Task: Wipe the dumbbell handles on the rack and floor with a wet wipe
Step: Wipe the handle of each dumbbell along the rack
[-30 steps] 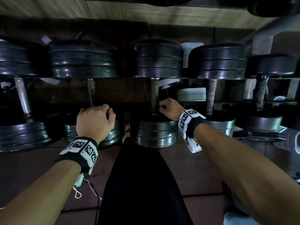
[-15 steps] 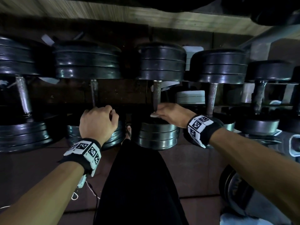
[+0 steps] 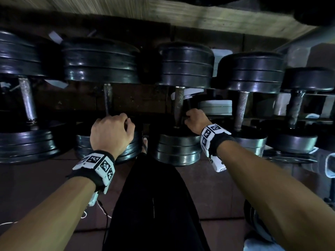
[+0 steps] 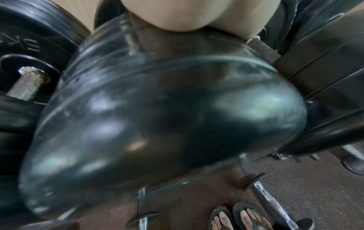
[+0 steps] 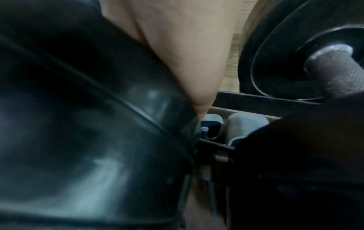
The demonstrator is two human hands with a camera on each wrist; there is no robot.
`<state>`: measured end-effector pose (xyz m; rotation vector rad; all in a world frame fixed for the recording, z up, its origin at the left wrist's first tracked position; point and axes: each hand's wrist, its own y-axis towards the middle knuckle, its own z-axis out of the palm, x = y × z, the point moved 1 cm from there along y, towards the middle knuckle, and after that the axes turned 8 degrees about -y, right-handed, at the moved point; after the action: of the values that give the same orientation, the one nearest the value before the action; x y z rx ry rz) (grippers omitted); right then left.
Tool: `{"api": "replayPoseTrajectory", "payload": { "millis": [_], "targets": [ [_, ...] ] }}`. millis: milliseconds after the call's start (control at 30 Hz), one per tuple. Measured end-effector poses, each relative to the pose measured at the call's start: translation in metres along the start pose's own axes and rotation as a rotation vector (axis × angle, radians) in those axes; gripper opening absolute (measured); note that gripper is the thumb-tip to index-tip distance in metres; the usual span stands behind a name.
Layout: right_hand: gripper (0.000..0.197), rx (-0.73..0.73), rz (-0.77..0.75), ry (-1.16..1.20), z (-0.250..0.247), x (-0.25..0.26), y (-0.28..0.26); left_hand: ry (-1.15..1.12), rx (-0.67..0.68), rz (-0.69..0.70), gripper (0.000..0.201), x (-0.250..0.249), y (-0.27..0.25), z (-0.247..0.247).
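Several black plate dumbbells stand in a row on the rack. My left hand [image 3: 112, 132] grips the lower end of the second dumbbell's handle [image 3: 107, 98], just above its near plates [image 3: 126, 151]. In the left wrist view only the palm [image 4: 189, 14] and that blurred plate [image 4: 157, 116] show. My right hand [image 3: 194, 120] sits at the right side of the third dumbbell's knurled handle [image 3: 178, 104], fingers curled against its lower end. The right wrist view shows the palm [image 5: 177, 54] beside a dark plate [image 5: 78, 124]. No wet wipe is visible in any view.
More dumbbells flank both hands, with bare handles at the left [image 3: 27, 98] and right [image 3: 242, 109]. My black trouser leg [image 3: 154, 205] is between my arms. Chrome dumbbells [image 4: 275, 202] lie on the brown floor by my sandalled feet [image 4: 236, 217]. A wooden wall [image 3: 181, 13] stands behind.
Half a second ago my right hand lay flat over the near plate, fingers reaching to the handle; now it is curled against the handle's right side. The left hand has kept its grip.
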<state>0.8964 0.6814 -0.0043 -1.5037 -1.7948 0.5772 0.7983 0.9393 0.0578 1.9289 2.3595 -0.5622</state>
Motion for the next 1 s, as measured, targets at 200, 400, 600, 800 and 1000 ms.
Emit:
{"api": "replayPoseTrajectory", "payload": {
  "millis": [200, 400, 600, 800, 1000],
  "targets": [
    [0.014, 0.049, -0.142, 0.025, -0.004, -0.001, -0.006, 0.001, 0.006, -0.007, 0.025, -0.002, 0.001, -0.002],
    [0.023, 0.063, -0.320, 0.074, -0.027, -0.013, -0.032, 0.003, 0.011, -0.017, 0.026, -0.003, 0.001, -0.003],
    [0.025, 0.070, -0.596, -0.079, -0.032, 0.018, -0.038, -0.012, -0.002, -0.029, 0.030, -0.004, 0.001, -0.001],
    [0.021, 0.093, -0.521, -0.117, -0.035, -0.006, -0.038, -0.010, 0.004, -0.057, 0.026, -0.003, 0.000, 0.001],
    [0.036, 0.104, -0.150, -0.150, -0.027, -0.023, -0.019, -0.015, 0.004, -0.082, 0.024, -0.005, 0.001, 0.000]
  ]
}}
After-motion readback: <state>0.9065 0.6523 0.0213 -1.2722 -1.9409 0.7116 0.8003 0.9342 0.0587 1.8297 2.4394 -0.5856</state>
